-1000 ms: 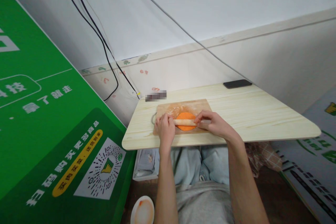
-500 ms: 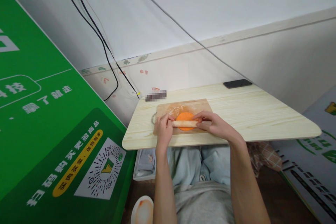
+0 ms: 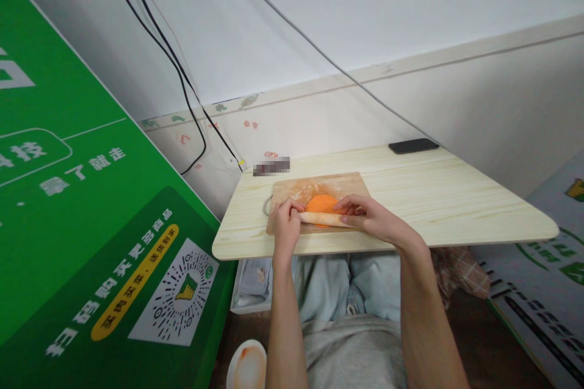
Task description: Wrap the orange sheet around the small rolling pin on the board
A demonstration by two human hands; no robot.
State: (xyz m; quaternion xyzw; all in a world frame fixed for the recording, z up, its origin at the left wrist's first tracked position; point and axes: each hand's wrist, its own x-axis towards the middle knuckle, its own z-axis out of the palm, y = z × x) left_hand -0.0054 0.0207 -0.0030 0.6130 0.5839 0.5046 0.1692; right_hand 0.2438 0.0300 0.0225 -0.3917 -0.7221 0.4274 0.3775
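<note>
A pale wooden rolling pin (image 3: 323,219) lies across a flat orange round of dough (image 3: 322,203) on the wooden cutting board (image 3: 351,182). My left hand (image 3: 287,214) closes around the pin's left end, fingers curled. At the other end my right hand (image 3: 365,215) grips it, thumb along the near side and fingers over the far side. The pin covers the dough's near part, with a thin orange edge showing below it. White flour dusts the board's far half. A metal ring handle (image 3: 267,204) sticks out at the board's left.
The light wood-grain table (image 3: 456,200) stands against the wall. A black phone (image 3: 413,146) lies at its back right, a blurred dark item (image 3: 271,166) at the back left. Beside the table rises a green sign (image 3: 91,194). Below are a stained white dish (image 3: 249,364) and a white box (image 3: 249,301).
The rolling pin has shifted slightly toward me and tilted, its right end nearer. More of the dough's far part shows. Both hands keep their hold.
</note>
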